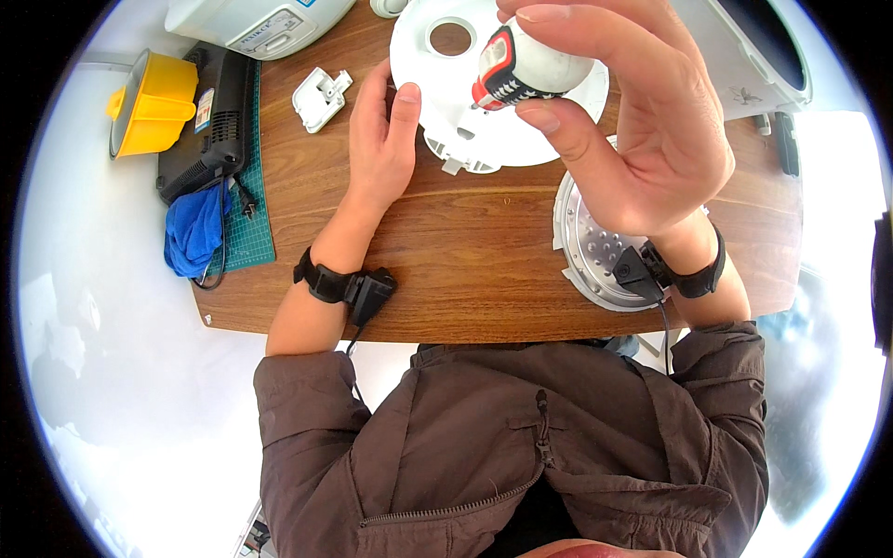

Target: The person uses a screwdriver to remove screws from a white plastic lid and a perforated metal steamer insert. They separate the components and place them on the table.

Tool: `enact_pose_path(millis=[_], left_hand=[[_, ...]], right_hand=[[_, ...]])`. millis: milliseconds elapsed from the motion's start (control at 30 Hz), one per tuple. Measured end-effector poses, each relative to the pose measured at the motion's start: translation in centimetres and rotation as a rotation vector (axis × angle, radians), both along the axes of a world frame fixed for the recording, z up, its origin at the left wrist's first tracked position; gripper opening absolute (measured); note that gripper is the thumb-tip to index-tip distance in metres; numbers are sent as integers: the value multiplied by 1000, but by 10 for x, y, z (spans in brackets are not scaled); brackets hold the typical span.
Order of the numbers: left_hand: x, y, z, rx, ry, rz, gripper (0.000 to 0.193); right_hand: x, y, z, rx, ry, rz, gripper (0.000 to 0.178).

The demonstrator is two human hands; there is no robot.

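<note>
My right hand (642,112) is raised over the table, its thumb and fingers closed round a screwdriver (549,67) with a bulbous white, black and red handle. Its tip points down toward a round white plastic cover (558,130); I cannot tell whether it touches. The cover has a large round hole and a clip on its near edge. My left hand (383,135) grips the cover's left rim, thumb over the edge and fingers along the side. Under my right wrist lies a round silver metal plate (595,265) with several raised dimples, partly hidden by the arm.
A small white plastic part (319,99) lies left of my left hand. Farther left are a green cutting mat (256,223), a black device (219,139), a yellow holder (158,102) and a blue cloth (195,228). White housings (265,23) stand at the back.
</note>
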State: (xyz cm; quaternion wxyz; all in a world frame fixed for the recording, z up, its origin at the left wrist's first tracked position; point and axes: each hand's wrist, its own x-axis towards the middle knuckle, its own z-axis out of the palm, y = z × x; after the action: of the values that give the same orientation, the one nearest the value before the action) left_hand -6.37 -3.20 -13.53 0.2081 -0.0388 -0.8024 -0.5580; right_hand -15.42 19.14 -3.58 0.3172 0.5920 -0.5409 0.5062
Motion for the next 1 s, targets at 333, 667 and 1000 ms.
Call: enact_pose_path(millis=[333, 667, 1000], left_hand=[[3, 6, 3, 365, -119, -175, 51], [5, 17, 11, 266, -275, -102, 79], [7, 17, 11, 321, -336, -50, 75]], right_hand=[[-5, 1, 3, 77, 91, 52, 45], [-8, -4, 2, 19, -196, 274, 36], [-13, -25, 9, -39, -125, 413, 36]])
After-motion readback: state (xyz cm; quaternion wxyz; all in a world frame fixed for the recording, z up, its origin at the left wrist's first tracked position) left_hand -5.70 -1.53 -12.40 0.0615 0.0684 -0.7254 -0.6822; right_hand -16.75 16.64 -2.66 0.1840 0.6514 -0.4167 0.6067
